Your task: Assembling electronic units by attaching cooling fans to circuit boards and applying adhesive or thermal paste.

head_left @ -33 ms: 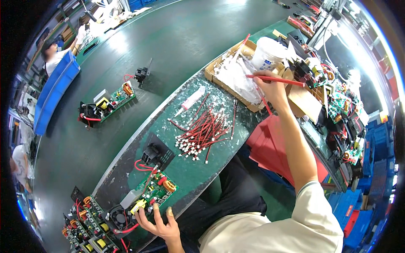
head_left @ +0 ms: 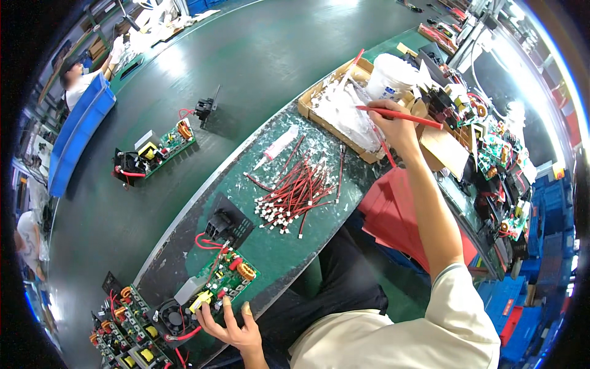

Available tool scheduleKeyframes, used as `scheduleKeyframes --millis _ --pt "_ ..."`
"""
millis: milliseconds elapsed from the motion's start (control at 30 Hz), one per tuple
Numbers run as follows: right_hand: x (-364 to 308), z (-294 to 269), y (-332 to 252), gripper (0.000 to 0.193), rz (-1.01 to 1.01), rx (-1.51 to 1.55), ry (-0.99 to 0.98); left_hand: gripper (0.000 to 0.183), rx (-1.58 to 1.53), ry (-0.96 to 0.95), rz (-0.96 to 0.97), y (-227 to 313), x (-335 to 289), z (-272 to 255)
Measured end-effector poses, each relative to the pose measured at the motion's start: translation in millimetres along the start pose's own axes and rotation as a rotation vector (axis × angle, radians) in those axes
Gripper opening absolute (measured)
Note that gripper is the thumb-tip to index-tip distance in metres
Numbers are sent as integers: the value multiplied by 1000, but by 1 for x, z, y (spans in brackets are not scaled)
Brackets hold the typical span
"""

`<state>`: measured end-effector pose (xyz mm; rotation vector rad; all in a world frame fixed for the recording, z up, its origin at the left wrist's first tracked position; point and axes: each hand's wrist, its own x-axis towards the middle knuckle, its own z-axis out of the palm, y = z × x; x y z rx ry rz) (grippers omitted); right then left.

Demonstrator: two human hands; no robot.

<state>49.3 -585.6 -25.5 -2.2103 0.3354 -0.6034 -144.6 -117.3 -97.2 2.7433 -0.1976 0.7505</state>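
Observation:
My right hand (head_left: 399, 130) grips a slim red stick (head_left: 424, 120) above a cardboard tray (head_left: 329, 125) holding white paste and crumpled plastic film. The fingers of my left hand (head_left: 230, 329) are spread at the near edge of a green circuit board (head_left: 236, 277), touching it beside a yellow part. This board bears a copper coil, and a black fan (head_left: 172, 317) sits at its left end. Red wires link it to a black bracket-like part (head_left: 224, 224). Between my hands lies a heap of short red-and-black wires (head_left: 301, 190) with white connectors.
A white tube with a nozzle (head_left: 276, 147) lies behind the wires. A white tub (head_left: 390, 77) stands by the tray. Circuit boards crowd the lower left (head_left: 132, 329) and far right (head_left: 504, 147). Another board (head_left: 157, 150) lies on the dark belt. A person works near a blue bin (head_left: 80, 135).
The red stick's far end has shifted slightly left with my right hand. The board on the dark belt has slid a little left. My left hand is almost unmoved.

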Motion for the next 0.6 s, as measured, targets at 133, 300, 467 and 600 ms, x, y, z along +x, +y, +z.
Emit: scheduleKeyframes --millis 133,300,467,600 --pt "6 5 9 21 -102 -15 -72 38 -16 0 -10 1 0 2" --pt "-2 -2 6 22 -87 -90 -185 39 -23 7 -5 3 -2 -1" --pt "-35 -33 -51 25 -52 -117 -126 40 42 6 -1 0 -3 -8" --pt "-88 -35 -90 30 -65 454 -368 45 -20 129 26 -4 -10 2"
